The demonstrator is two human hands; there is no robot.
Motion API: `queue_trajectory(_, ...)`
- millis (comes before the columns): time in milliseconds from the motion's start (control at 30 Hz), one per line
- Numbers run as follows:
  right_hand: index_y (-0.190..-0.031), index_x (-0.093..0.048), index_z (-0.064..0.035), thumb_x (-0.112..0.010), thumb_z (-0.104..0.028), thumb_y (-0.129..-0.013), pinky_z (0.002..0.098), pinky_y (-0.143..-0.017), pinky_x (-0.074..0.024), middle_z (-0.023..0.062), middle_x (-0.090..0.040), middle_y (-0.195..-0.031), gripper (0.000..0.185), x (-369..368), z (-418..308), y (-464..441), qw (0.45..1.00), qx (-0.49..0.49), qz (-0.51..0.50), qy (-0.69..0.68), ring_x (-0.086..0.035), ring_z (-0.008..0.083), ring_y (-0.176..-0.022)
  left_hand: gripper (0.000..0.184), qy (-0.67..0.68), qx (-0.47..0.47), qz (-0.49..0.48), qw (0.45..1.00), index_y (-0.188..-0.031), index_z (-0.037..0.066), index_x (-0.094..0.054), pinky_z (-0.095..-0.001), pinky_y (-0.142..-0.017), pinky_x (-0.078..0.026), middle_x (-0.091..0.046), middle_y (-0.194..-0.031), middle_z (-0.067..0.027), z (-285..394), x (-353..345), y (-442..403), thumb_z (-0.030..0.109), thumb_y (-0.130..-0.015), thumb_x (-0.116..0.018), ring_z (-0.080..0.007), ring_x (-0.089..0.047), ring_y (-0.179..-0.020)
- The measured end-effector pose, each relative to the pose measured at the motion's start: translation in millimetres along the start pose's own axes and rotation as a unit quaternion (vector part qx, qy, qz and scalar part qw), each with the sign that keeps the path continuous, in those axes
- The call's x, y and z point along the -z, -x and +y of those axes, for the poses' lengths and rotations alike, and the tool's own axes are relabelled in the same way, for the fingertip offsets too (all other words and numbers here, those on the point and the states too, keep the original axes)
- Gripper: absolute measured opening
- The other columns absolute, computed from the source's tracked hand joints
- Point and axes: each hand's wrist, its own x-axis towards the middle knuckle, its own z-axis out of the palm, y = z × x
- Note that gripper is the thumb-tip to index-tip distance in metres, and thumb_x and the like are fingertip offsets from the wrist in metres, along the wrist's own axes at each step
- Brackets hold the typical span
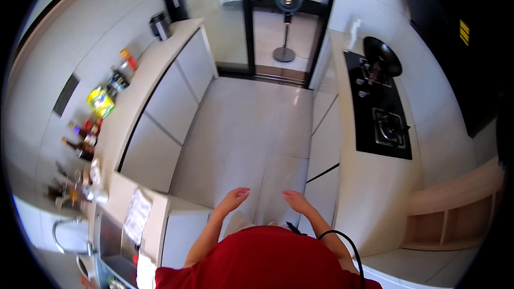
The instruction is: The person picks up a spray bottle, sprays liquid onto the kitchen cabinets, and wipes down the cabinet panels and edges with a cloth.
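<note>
My left hand (pixel 234 199) is held out in front of my red shirt (pixel 267 259), over the tiled floor. Across from it, at about the same height, is my right hand (pixel 296 202). Both hands have loosely stretched fingers, point inward and hold nothing. A gap of floor shows between them. Nearest to the left hand is the white cabinet (pixel 184 235) under the sink counter. The right hand is close to the white drawers (pixel 323 187) under the stove counter. Neither hand touches anything.
Bottles (pixel 80 150) and a yellow packet (pixel 100 101) line the left counter, above a sink (pixel 110 235). On the right, a black wok (pixel 382 56) sits on the gas stove (pixel 375 112). Beyond the glass door (pixel 217 27) stands a fan (pixel 288 21). A black cable (pixel 350 243) hangs near my right arm.
</note>
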Motion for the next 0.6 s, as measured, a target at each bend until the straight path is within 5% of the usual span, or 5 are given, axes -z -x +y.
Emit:
queue_trajectory(167, -0.117, -0.06, -0.0056, -0.05, -0.027, -0.094, 0.0317, -0.09, -0.0458, 0.0124, -0.065, -0.11, 0.032, 62, -1, -95, 0.997, 0.022, -0.033, -0.068, -0.061, 0.0239, -0.101, 0.037, 0.086, 0.088, 0.003, 0.992, -0.121, 0.004, -0.056, -0.0285, -0.08, -0.049, -0.065, -0.102, -0.0076, -12, 46, -74, 0.027, -0.091, -0.057, -0.0145, -0.06, -0.092)
queue_trajectory(400, -0.117, -0.059, -0.0035, -0.051, -0.025, -0.095, 0.0289, -0.088, -0.0457, 0.0087, -0.065, -0.108, 0.032, 204, 11, -248, 0.99, -0.054, 0.068, -0.108, -0.06, 0.0167, -0.099, 0.04, 0.122, 0.13, 0.066, 0.982, -0.121, 0.003, -0.055, -0.0255, -0.071, -0.049, -0.066, -0.095, -0.0082, 29, 114, -273, 0.028, -0.09, -0.058, -0.0116, -0.06, -0.083)
queue_trajectory(600, -0.119, -0.058, -0.0019, -0.051, -0.022, -0.096, 0.0253, -0.088, -0.0446, 0.006, -0.064, -0.108, 0.032, 345, -2, -363, 0.959, -0.036, 0.202, -0.196, -0.057, 0.0114, -0.102, 0.039, 0.057, -0.098, -0.021, 0.993, -0.124, 0.002, -0.053, -0.0242, -0.073, -0.048, -0.067, -0.093, -0.0083, 218, 115, -501, 0.024, -0.091, -0.057, -0.011, -0.06, -0.084)
